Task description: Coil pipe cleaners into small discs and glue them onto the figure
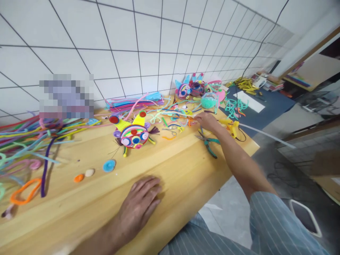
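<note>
My left hand [139, 203] lies palm down on the wooden table [183, 180], its fingers stretched forward and holding nothing. Farther off, my right hand [208, 120] reaches into the craft pieces with its fingers pinched together. Orange shows at its fingertips, but what they hold is too small to make out. Below that hand are pliers [209, 142] with teal handles, and a yellow glue gun [230, 126] sits just right of the wrist. A colourful mask-like craft figure [135, 137] with yellow horns stands between the hands. Small scissors [170, 131] lie left of the pliers.
Pipe cleaners [47, 131] spread over the left side, with a bundle [135, 102] along the tiled wall. A blue felt-like disc [109, 165] and an orange piece [79, 177] lie nearby. Other finished figures [183, 91] and a green clear ball [209, 100] stand at the back right.
</note>
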{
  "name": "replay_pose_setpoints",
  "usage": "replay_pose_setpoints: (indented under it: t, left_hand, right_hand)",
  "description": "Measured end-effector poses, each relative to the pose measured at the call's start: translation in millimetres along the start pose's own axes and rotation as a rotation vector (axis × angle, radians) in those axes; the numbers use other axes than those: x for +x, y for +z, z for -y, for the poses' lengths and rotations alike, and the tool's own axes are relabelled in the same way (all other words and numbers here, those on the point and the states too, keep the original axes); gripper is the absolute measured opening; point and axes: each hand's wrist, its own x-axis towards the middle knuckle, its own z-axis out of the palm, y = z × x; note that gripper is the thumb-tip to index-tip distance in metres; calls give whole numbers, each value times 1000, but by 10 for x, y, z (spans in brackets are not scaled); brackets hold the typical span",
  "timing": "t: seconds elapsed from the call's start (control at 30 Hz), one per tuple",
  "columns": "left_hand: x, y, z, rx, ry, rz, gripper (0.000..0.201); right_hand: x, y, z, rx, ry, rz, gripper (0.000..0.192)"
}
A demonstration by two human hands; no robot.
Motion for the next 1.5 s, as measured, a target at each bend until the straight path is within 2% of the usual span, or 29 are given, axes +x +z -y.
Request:
replay_pose_setpoints:
  t: [0.17,0.3,0.4,0.5,0.73,0.93,1.07,1.27,1.37,1.5]
  left_hand:
    - [24,-50,44,-52,-38,34,26]
    - [30,-36,52,-60,-34,17,26]
    - [31,-20,52,-59,-32,9,26]
    - [37,-18,56,-47,-26,-1,25]
    - [57,-38,85,-36,14,-3,23]
    - [62,-40,86,-40,25,-16,22]
    - [63,-37,86,-49,28,-14,22]
    - [48,-21,97,-76,2,5,24]
    - [15,5,107,-106,-16,8,24]
    - [-32,45,119,-127,-60,11,25]
  right_hand:
    - [331,-97,-167,-54,153,-52,46]
    - [659,19,-156,-92,149,-31,47]
    - [791,124,-118,-128,123,-14,44]
    - [831,127,-132,-163,108,-9,41]
    - [687,-106,-222,-189,127,-71,39]
    - [562,-74,-234,-150,102,66,26]
    - [709,-89,-234,-152,126,5,36]
    - [1169,14,-197,-174,216,-64,47]
    - [1303,120,-177,-166,213,-40,44]
    - [1266,168,-157,-147,168,-29,37]
